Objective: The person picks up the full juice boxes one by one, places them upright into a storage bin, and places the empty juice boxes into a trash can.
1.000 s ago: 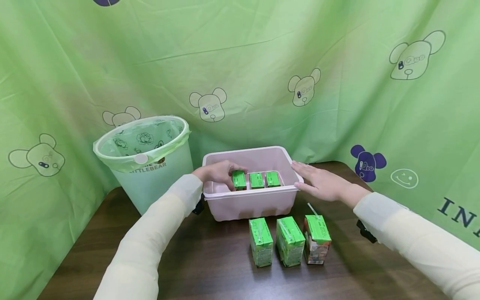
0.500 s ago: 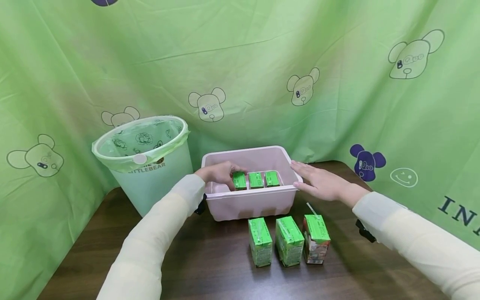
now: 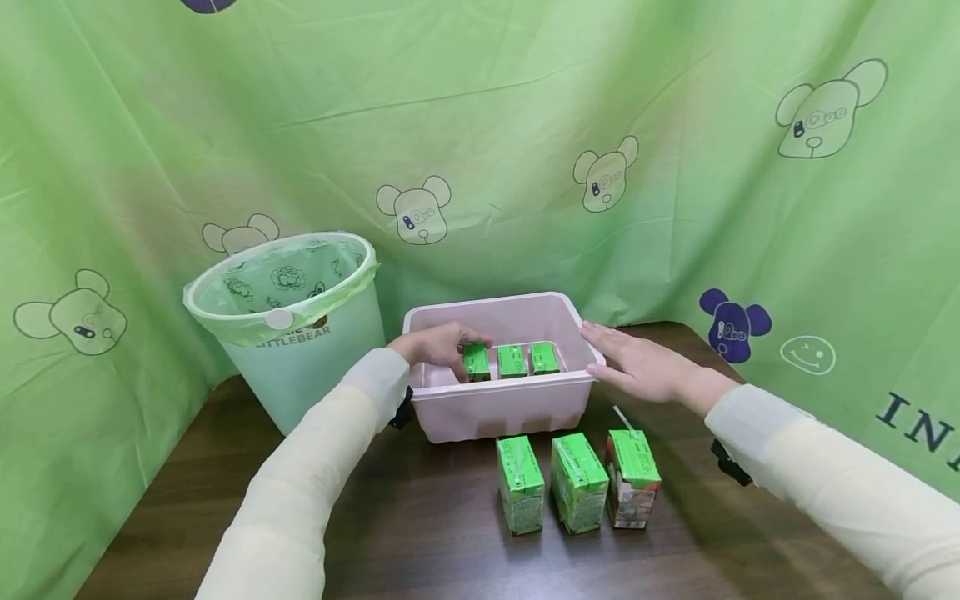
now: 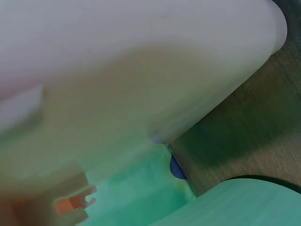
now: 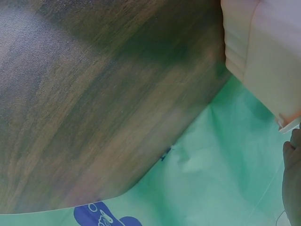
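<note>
My left hand (image 3: pixel 438 346) reaches over the left wall of a pink plastic bin (image 3: pixel 498 414) and grips the leftmost green-topped drink carton (image 3: pixel 476 362) inside it. Two more cartons, a middle one (image 3: pixel 512 360) and a right one (image 3: pixel 544 358), stand beside it in a row. Fingers fairly straight, my right hand (image 3: pixel 637 360) rests against the bin's right rim. The right wrist view catches part of that hand (image 5: pixel 292 179) at its edge, by the bin (image 5: pixel 268 52). In the left wrist view the bin's wall (image 4: pixel 141 47) is close and blurred.
Three drink cartons stand in front of the bin: one at left (image 3: pixel 521 483), one in the middle (image 3: pixel 580 483), and one at right (image 3: pixel 633 479) with its straw up. A mint trash can (image 3: pixel 330 350) with a liner stands left. A green curtain (image 3: pixel 517 125) hangs behind the table (image 3: pixel 420 517).
The leftmost carton in the bin shifts very slightly left in my left hand over the last half second. My right hand stays on the rim.
</note>
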`<state>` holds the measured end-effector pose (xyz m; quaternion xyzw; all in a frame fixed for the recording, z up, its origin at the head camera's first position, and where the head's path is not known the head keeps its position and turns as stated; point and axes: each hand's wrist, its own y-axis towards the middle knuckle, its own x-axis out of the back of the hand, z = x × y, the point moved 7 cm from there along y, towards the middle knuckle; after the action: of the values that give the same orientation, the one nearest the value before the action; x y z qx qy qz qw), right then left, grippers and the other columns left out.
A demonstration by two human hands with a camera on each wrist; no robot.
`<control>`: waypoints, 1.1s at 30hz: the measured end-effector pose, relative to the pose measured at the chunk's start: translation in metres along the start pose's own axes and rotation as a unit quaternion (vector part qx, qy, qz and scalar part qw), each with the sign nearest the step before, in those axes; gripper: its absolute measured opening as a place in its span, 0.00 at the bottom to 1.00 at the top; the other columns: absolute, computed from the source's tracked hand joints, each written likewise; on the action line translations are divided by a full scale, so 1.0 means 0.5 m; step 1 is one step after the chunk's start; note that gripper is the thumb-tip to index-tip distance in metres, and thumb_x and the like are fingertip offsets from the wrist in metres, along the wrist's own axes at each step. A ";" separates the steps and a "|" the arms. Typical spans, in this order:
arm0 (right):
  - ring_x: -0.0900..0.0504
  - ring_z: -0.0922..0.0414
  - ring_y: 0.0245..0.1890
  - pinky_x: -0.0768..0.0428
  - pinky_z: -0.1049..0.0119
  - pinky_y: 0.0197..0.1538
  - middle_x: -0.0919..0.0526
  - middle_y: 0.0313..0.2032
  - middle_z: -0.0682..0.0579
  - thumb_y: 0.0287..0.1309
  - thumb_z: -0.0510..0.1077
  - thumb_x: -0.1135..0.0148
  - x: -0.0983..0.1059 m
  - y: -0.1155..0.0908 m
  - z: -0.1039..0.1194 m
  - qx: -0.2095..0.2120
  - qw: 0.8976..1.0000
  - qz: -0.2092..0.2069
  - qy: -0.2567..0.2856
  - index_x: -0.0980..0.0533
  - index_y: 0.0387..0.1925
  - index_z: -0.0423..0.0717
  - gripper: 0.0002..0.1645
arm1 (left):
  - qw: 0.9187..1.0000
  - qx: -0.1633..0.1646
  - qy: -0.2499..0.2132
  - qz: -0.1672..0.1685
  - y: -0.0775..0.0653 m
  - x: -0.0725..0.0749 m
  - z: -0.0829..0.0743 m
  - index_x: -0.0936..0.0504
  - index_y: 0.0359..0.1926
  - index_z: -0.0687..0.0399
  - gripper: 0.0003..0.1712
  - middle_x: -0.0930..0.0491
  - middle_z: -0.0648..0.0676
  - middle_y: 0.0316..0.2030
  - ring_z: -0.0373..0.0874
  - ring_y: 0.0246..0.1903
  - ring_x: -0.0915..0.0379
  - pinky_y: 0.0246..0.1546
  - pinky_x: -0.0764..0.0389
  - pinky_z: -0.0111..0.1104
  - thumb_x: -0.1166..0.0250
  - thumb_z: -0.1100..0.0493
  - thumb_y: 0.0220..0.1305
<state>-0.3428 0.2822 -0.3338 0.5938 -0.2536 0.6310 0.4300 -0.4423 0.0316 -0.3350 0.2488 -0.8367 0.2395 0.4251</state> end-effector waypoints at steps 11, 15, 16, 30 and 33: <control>0.49 0.42 0.72 0.46 0.43 0.70 0.49 0.74 0.39 0.72 0.61 0.55 0.002 0.002 0.002 -0.002 1.000 0.002 0.001 0.51 0.75 0.40 0.42 | 1.000 -0.012 -0.014 0.000 0.001 0.001 0.001 0.36 0.70 0.59 0.47 0.35 0.53 0.68 0.45 0.64 0.37 0.65 0.36 0.35 0.27 0.73 0.49; 0.49 0.42 0.72 0.46 0.43 0.70 0.49 0.73 0.39 0.72 0.61 0.56 0.001 0.002 0.003 -0.004 1.000 0.005 0.000 0.51 0.75 0.40 0.42 | 1.000 -0.012 -0.021 0.001 -0.002 -0.001 0.002 0.37 0.71 0.59 0.48 0.35 0.54 0.69 0.46 0.65 0.37 0.66 0.36 0.35 0.28 0.73 0.49; 0.49 0.42 0.72 0.46 0.43 0.70 0.49 0.73 0.39 0.72 0.61 0.56 0.001 0.002 0.003 -0.004 1.000 0.006 -0.001 0.51 0.75 0.40 0.42 | 1.000 -0.013 -0.022 0.001 -0.002 -0.002 0.002 0.37 0.71 0.59 0.48 0.36 0.54 0.69 0.46 0.65 0.38 0.66 0.36 0.35 0.28 0.73 0.49; 0.49 0.41 0.72 0.45 0.42 0.70 0.48 0.73 0.38 0.72 0.60 0.55 0.001 0.001 0.002 0.001 1.000 0.004 0.003 0.50 0.74 0.38 0.42 | 0.998 -0.022 -0.052 -0.021 -0.019 0.010 -0.006 0.39 0.71 0.62 0.47 0.38 0.56 0.70 0.50 0.69 0.44 0.68 0.39 0.38 0.28 0.71 0.51; 0.49 0.41 0.72 0.46 0.43 0.70 0.47 0.73 0.38 0.72 0.60 0.54 0.001 0.002 0.001 0.004 1.000 0.003 0.001 0.50 0.74 0.38 0.42 | 0.997 -0.027 -0.060 -0.027 -0.025 0.016 -0.011 0.39 0.71 0.63 0.47 0.38 0.56 0.70 0.51 0.69 0.43 0.67 0.39 0.38 0.27 0.69 0.51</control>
<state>-0.3431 0.2812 -0.3331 0.5944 -0.2526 0.6338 0.4256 -0.4354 0.0238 -0.3231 0.2738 -0.8599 0.1893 0.3871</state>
